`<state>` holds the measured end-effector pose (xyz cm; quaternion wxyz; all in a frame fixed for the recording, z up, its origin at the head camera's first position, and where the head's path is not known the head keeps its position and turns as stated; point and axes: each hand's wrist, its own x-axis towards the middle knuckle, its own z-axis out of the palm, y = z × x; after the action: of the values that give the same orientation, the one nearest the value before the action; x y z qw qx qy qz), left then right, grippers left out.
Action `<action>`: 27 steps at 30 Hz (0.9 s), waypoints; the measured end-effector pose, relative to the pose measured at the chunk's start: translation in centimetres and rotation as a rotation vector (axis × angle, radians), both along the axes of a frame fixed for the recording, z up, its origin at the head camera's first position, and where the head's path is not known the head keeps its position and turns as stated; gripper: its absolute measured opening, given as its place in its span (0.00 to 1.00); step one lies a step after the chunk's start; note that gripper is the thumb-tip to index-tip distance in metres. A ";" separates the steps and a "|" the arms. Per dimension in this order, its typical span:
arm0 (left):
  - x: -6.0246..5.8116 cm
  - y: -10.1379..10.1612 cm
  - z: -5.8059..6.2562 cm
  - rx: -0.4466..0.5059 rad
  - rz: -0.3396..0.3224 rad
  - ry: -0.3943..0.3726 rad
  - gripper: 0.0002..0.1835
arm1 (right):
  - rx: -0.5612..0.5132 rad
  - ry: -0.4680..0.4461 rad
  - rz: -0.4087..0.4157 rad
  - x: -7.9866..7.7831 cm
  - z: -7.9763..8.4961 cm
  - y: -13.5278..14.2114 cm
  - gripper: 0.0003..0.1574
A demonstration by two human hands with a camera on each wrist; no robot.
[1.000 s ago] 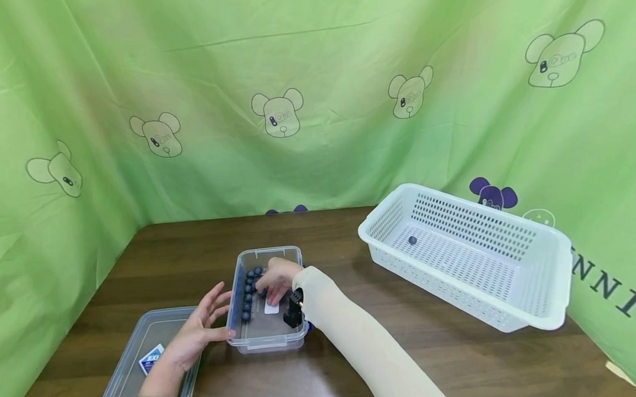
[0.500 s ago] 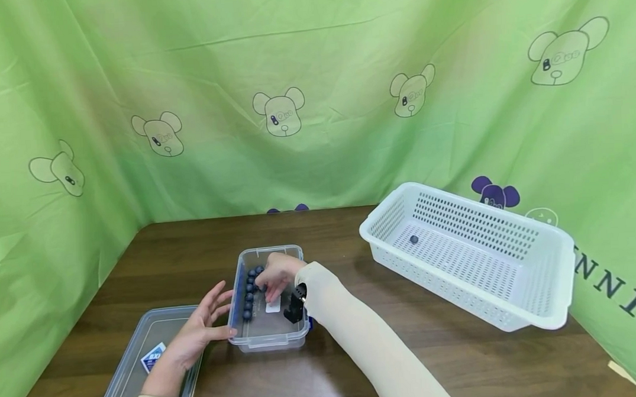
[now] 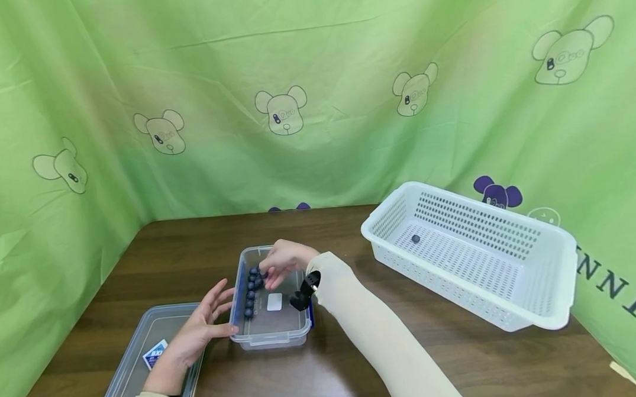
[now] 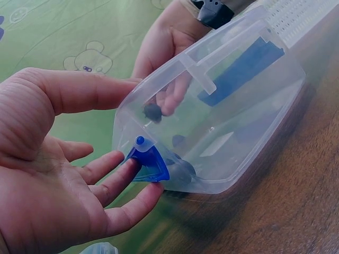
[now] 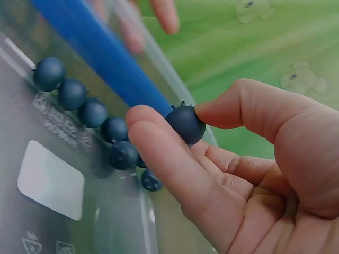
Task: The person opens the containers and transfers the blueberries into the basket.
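My right hand (image 3: 289, 260), over the far part of the clear plastic container (image 3: 275, 338), pinches a blueberry (image 5: 185, 125) between thumb and fingertips. Below it, several blueberries (image 5: 92, 112) lie in a line along the container's left inner side, beside a white rectangular label (image 3: 274, 301). On the container's left, my left hand (image 3: 196, 331) has its fingers loosely spread. In the left wrist view, its thumb touches the rim and its fingertips touch the blue side latch (image 4: 151, 161). One blueberry (image 3: 416, 239) sits inside the white perforated basket (image 3: 444, 279).
The container's lid (image 3: 165, 317), bearing a blue and white sticker (image 3: 154, 353), lies partly under the left forearm. Brown wooden tabletop (image 3: 345, 327) separates container and basket. A green printed cloth (image 3: 333, 55) hangs behind the table.
My right hand has risen from the container's bottom and shifted slightly right, lifting a blueberry and uncovering the white label. The left hand stays against the container.
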<state>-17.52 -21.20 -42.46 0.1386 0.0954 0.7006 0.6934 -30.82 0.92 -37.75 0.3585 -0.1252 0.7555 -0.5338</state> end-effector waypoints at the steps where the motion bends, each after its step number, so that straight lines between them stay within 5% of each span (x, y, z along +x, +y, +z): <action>1: 0.0 0.0 0.0 0.000 -0.001 0.000 0.55 | -0.015 -0.009 -0.005 -0.2 0.1 0.3 0.10; 27: -0.1 0.1 -0.1 0.009 0.009 -0.008 0.56 | -0.140 -0.023 -0.243 -4.4 2.9 12.4 0.12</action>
<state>-17.66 -21.10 -42.58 0.1377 0.0901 0.6972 0.6977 -35.26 13.32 -34.84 0.2901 -0.0516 0.7220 -0.6261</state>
